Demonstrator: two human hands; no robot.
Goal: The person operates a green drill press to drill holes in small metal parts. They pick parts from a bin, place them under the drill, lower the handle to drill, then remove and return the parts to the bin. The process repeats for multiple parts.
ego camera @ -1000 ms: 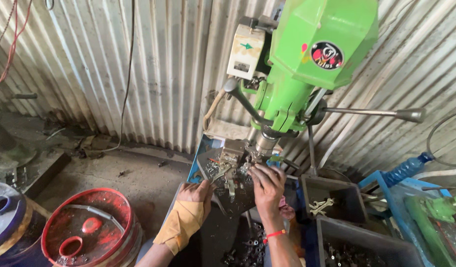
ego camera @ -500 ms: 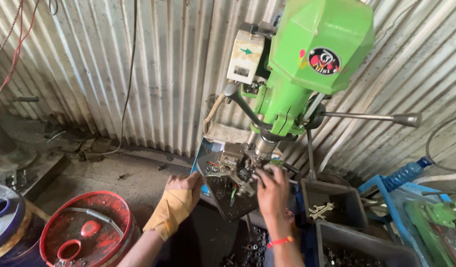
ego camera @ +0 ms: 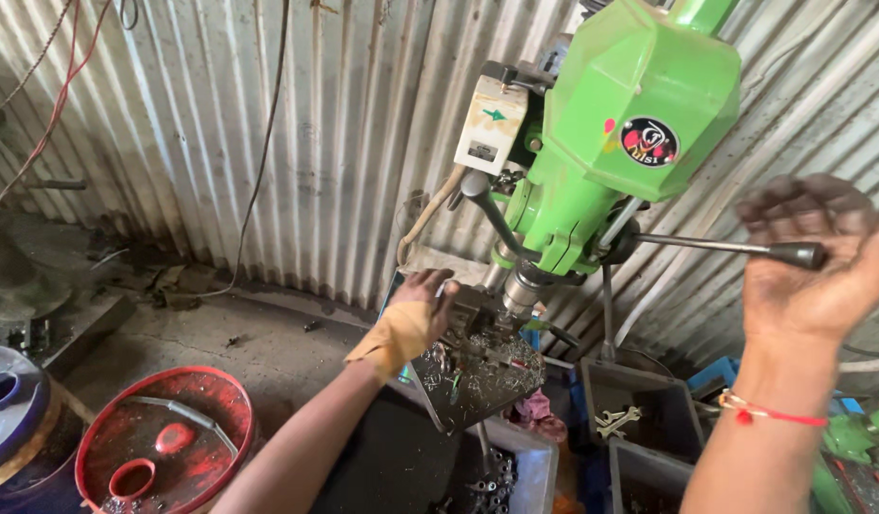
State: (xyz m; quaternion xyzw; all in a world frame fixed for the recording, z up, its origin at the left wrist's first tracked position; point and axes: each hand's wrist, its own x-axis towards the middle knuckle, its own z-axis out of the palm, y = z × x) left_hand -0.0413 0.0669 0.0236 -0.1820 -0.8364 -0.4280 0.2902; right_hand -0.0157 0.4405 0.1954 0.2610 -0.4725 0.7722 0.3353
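Observation:
A green drill press (ego camera: 639, 95) stands against the corrugated wall. Its chuck (ego camera: 520, 290) hangs just above a small metal table (ego camera: 478, 381) strewn with shavings. My left hand (ego camera: 411, 319), wrapped in a tan cloth glove, rests on the clamped metal part at the table's left side, fingers spread toward the chuck. My right hand (ego camera: 820, 276), with a red thread on the wrist, is raised at the right. Its palm is against the dark knob of the long feed handle (ego camera: 706, 246), and its fingers curl loosely without closing round the knob.
A red drum lid (ego camera: 163, 447) and a blue drum (ego camera: 11, 419) sit on the floor at lower left. Grey bins (ego camera: 639, 400) with small metal pieces stand under the press. A white switch box (ego camera: 492, 124) is on the press. Cables hang down the wall (ego camera: 268, 143).
My right hand has left the drill table and risen to the right, up to the feed handle's knob. My left hand has moved in onto the part by the chuck.

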